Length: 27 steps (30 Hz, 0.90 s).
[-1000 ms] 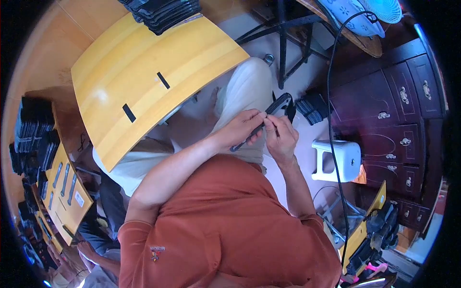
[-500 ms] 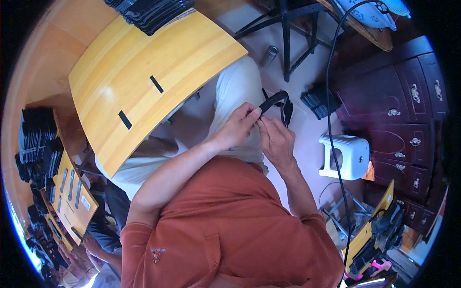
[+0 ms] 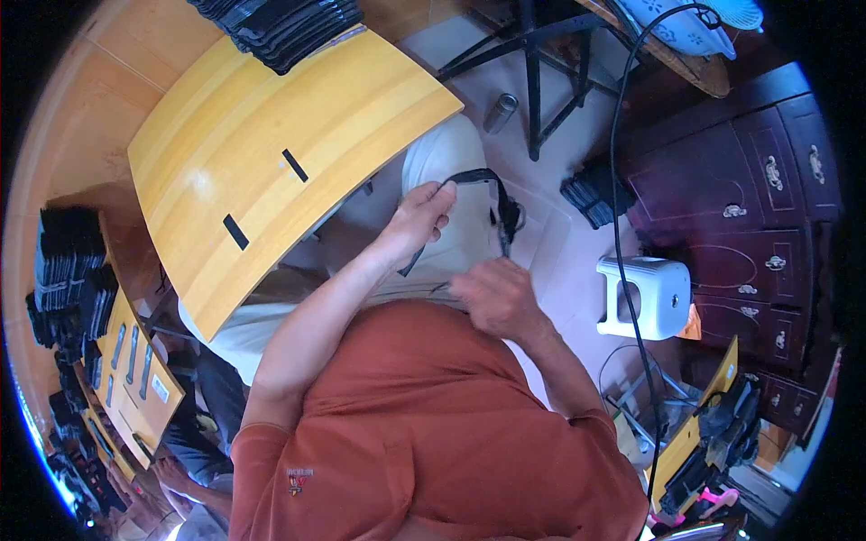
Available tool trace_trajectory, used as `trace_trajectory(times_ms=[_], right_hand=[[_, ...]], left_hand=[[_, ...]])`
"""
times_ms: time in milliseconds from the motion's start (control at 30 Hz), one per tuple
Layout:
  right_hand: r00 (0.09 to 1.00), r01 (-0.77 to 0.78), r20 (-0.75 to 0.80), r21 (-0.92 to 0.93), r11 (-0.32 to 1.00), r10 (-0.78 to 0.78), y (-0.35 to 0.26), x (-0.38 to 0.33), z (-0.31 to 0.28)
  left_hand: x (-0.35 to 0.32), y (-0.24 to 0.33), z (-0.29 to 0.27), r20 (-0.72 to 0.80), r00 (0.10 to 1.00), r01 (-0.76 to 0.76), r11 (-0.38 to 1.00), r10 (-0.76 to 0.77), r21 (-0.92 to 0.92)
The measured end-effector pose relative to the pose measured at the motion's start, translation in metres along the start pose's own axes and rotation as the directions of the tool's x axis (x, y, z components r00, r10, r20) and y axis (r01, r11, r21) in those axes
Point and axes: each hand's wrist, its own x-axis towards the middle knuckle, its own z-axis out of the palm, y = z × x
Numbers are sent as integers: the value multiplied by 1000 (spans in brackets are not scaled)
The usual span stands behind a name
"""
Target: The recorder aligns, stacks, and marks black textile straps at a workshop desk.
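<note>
My left hand (image 3: 422, 218) is closed around a narrow black strap (image 3: 476, 173) above my light-trousered leg. One short end of the strap hangs below that hand; the longer part arches rightward and drops in a bunched loop. My right hand (image 3: 498, 296) is lower, close to my belly, curled into a fist and blurred. What its fingers hold is hidden, though a thin dark bit shows at its left side. Ahead to the left, a yellow wooden board (image 3: 298, 99) carries two short black strips (image 3: 295, 165) and a stack of black pieces (image 3: 280, 27) at its far edge.
A white plastic stool (image 3: 663, 298) stands at the right before a dark cabinet (image 3: 722, 207). A black cable (image 3: 622, 234) hangs down in front of them. Black bundles (image 3: 591, 197) and a metal cup (image 3: 502, 113) are on the floor. Another person's arm (image 3: 194, 491) shows at lower left.
My hands have parted: the left moved left with the strap, the right dropped toward my belly. The strap now arches between them instead of being pinched by both.
</note>
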Motion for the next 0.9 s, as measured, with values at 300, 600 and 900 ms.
trace_trajectory(times_ms=[300,600,900], right_hand=[[817,-521,-345,-95,848,463,53,10,-33],[880,-474,33,-1,880,474,47,20,-39],[913,-398,24,262,879,406,49,20,-35]], left_hand=[[-24,19,-8,271,962,-127,925,28,357],[-33,14,-10,432,901,-148,965,40,219],[-35,8,-13,439,895,-176,966,77,189]])
